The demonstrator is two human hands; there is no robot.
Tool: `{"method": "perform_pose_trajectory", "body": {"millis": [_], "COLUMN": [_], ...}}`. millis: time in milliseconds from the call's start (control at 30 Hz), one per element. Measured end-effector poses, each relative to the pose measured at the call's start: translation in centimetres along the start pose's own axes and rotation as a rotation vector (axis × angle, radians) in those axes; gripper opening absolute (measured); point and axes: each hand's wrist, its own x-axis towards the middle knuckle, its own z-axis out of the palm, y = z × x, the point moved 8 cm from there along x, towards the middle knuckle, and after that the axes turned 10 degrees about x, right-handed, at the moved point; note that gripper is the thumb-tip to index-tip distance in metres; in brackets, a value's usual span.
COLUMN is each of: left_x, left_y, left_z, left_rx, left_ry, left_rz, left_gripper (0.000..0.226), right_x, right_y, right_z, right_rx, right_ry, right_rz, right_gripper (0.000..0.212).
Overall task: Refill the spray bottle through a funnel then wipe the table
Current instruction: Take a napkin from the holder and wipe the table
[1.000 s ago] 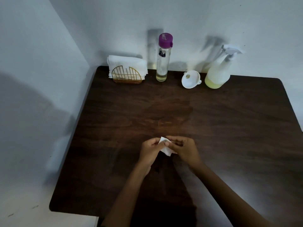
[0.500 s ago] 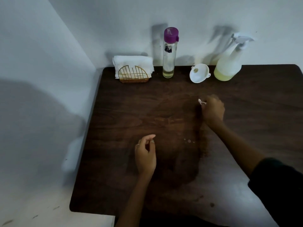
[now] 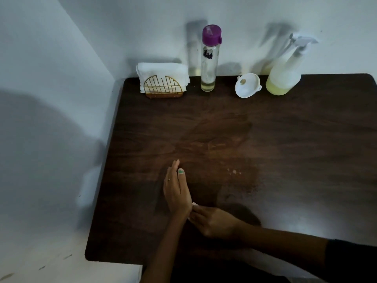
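Note:
My right hand (image 3: pixel 214 223) holds a small white tissue (image 3: pixel 194 204) against the dark wooden table (image 3: pixel 285 139), near the front edge. Only a corner of the tissue shows. My left hand (image 3: pixel 176 190) stands on its edge with straight fingers, its heel touching the right hand. At the back stand the spray bottle (image 3: pixel 285 74) with pale yellow liquid, a white funnel (image 3: pixel 247 85) lying on its side, and a clear bottle with a purple cap (image 3: pixel 209 58), nearly empty.
A gold wire holder with white napkins (image 3: pixel 163 80) sits at the back left. White walls close the back and left sides. A few small crumbs (image 3: pixel 234 171) lie mid-table, with a faint wiped smear above them.
My right hand has drawn back with the tissue from mid-table to the front, beside my left wrist. My left hand has straightened its fingers.

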Motion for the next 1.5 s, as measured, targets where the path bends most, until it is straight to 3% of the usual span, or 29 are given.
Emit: {"method": "perform_pose_trajectory", "body": {"millis": [67,100,167,300,400,467,567,667,733,867,933,1133,1233,1300,1367,1500], "left_x": [0.1,0.2,0.4,-0.1,-0.6,-0.6,-0.6,-0.6,-0.6,-0.6,-0.7,-1.7,-2.0,-2.1,-2.2,-2.3], "left_y": [0.0,0.0,-0.4,-0.9,-0.8,-0.8,-0.8,-0.6,-0.5,-0.3,-0.2,0.0,0.0,0.0,0.1,0.2], "left_z": [0.1,0.3,0.8,2.4,2.8,3.1,3.3,3.4,3.4,3.6,3.7,4.1,4.4,4.5,4.7,5.0], "left_rx": [0.025,0.049,0.131,0.305,0.353,0.373,0.392,0.382,0.387,0.377,0.392,0.392,0.393,0.389,0.374,0.382], "left_ry": [-0.012,-0.023,-0.054,-0.149,-0.164,-0.180,-0.190,-0.183,-0.175,-0.177,-0.179,-0.195,-0.199,-0.203,-0.211,-0.229], "left_rz": [0.026,0.039,0.054,0.069,0.090,0.084,0.063,0.056,0.046,0.032,0.033,0.045,0.046,0.047,0.052,0.033], "left_gripper": [0.049,0.053,0.052,0.053,0.069,0.067,0.055,0.055,0.055,0.053,0.053,0.055,0.055,0.056,0.057,0.057], "right_x": [-0.6,-0.7,-1.1,-6.6,-11.0,-11.3,-8.1,-4.1,-3.3,-4.7,-4.7,-8.8,-13.2,-13.6,-11.5,-7.1], "right_y": [0.8,2.1,5.9,15.6,20.0,20.1,16.1,7.9,2.4,-0.1,2.2,14.2,18.8,18.9,17.0,8.2], "right_z": [-0.6,-2.1,-7.4,-19.6,-23.8,-23.5,-19.6,-11.5,-5.3,0.0,-2.9,-18.9,-22.0,-21.2,-18.9,-8.8], "right_rx": [-0.022,-0.064,-0.095,-0.098,-0.237,-0.222,-0.077,-0.268,-0.225,-0.305,-0.307,-0.320,-0.227,-0.200,-0.227,-0.365], "right_ry": [-0.119,-0.042,0.207,0.583,0.757,0.822,0.773,0.494,0.368,0.137,0.168,0.639,0.896,0.970,0.897,0.575], "right_rz": [0.003,-0.035,0.022,0.575,0.851,0.940,0.818,0.387,0.070,-0.260,-0.222,0.332,0.722,0.844,0.782,0.340], "right_gripper": [0.042,0.051,0.047,0.038,0.034,0.031,0.034,0.039,0.038,0.032,0.030,0.040,0.048,0.046,0.044,0.044]}}
